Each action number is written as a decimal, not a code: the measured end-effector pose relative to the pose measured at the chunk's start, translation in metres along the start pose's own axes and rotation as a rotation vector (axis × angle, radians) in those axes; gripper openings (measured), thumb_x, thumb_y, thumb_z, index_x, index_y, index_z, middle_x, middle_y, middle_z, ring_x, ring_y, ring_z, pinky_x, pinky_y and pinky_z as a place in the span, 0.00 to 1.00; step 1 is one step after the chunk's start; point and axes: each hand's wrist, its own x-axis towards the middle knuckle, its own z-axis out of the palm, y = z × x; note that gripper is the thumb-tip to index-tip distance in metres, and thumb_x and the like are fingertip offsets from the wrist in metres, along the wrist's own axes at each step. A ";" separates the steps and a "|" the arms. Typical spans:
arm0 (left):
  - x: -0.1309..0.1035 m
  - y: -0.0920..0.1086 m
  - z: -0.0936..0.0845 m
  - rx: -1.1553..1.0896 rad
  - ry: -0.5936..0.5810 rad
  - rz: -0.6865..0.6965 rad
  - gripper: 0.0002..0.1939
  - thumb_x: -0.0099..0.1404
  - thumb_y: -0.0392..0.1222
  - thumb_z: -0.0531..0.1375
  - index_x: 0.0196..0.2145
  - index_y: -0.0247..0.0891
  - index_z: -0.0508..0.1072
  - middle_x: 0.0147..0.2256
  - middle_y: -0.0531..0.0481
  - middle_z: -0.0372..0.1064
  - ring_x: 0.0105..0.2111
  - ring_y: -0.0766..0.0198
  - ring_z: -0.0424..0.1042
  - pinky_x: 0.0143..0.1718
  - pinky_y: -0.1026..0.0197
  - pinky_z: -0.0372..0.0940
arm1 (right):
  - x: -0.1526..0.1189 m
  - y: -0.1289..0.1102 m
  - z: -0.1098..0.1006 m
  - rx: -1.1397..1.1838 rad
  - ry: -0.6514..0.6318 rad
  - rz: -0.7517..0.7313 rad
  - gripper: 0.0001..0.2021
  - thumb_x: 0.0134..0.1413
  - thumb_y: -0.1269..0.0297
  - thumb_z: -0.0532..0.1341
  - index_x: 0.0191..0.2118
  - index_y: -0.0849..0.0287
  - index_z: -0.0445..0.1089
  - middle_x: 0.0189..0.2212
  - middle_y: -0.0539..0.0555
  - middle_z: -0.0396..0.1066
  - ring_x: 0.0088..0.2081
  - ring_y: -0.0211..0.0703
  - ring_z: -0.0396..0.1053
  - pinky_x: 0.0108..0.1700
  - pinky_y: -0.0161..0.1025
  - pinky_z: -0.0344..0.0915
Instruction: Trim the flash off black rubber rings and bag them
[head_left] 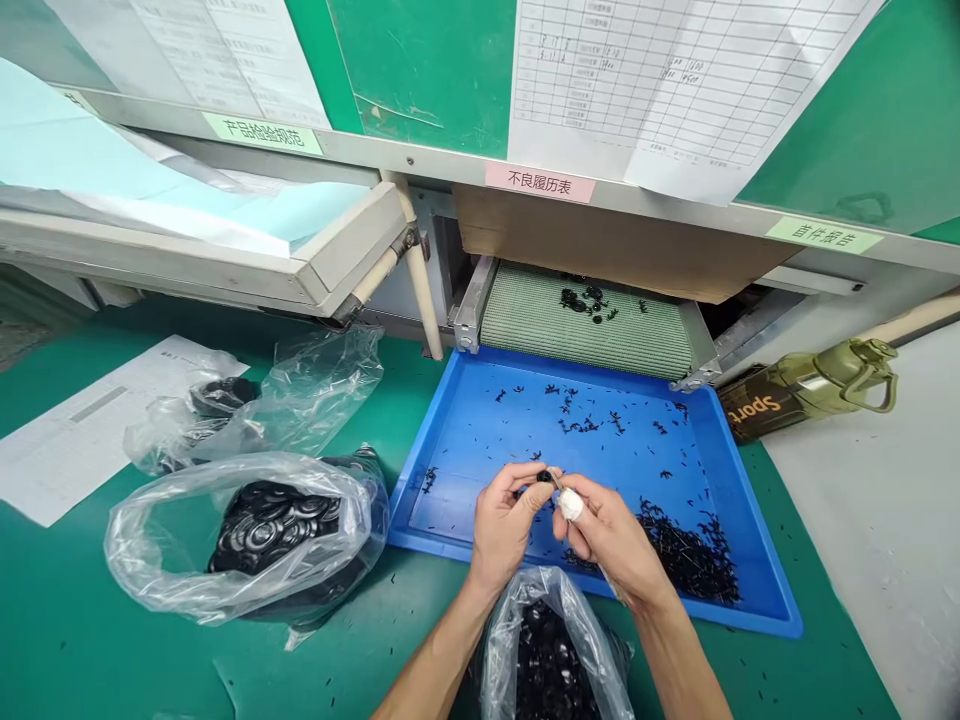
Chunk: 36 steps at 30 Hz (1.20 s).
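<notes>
Over the front of a blue tray (472, 430), my left hand (504, 520) pinches a small round black part (544, 477). My right hand (611, 535) is closed round a thin metal tool whose tip meets that part; something white is wrapped on a finger or the thumb. Piled black scraps (694, 560) lie in the tray's right front corner, with smaller bits scattered about. Just below my hands stands an open clear bag (502, 640) of small black parts. Another open clear bag (150, 590), at the left, holds larger black rings.
A green conveyor belt (585, 335) carrying a few black parts ends above the tray's back edge. A green bottle (810, 385) lies at the right. At the left are a paper sheet (90, 420), a crumpled clear bag (322, 385) and a shelf (330, 260) above them.
</notes>
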 end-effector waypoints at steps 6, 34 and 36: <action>0.003 0.001 0.000 -0.008 0.015 -0.013 0.10 0.54 0.39 0.65 0.35 0.36 0.73 0.35 0.46 0.77 0.36 0.62 0.74 0.40 0.62 0.65 | 0.002 0.005 0.004 -0.004 -0.006 0.021 0.18 0.58 0.52 0.52 0.46 0.60 0.65 0.22 0.47 0.65 0.16 0.28 0.48 0.17 0.29 0.44; 0.021 -0.020 -0.015 -0.448 0.022 -0.227 0.18 0.55 0.46 0.64 0.41 0.33 0.74 0.35 0.43 0.71 0.30 0.67 0.66 0.25 0.66 0.57 | 0.088 -0.030 -0.038 -0.903 0.064 -0.597 0.15 0.55 0.74 0.51 0.42 0.56 0.73 0.35 0.52 0.69 0.35 0.39 0.67 0.38 0.34 0.61; 0.021 -0.024 -0.015 -0.432 0.019 -0.212 0.19 0.53 0.45 0.66 0.41 0.32 0.74 0.30 0.46 0.70 0.27 0.68 0.64 0.24 0.67 0.56 | 0.065 -0.010 -0.018 -0.842 0.018 -0.565 0.16 0.56 0.73 0.51 0.44 0.55 0.72 0.35 0.53 0.68 0.34 0.38 0.66 0.36 0.34 0.62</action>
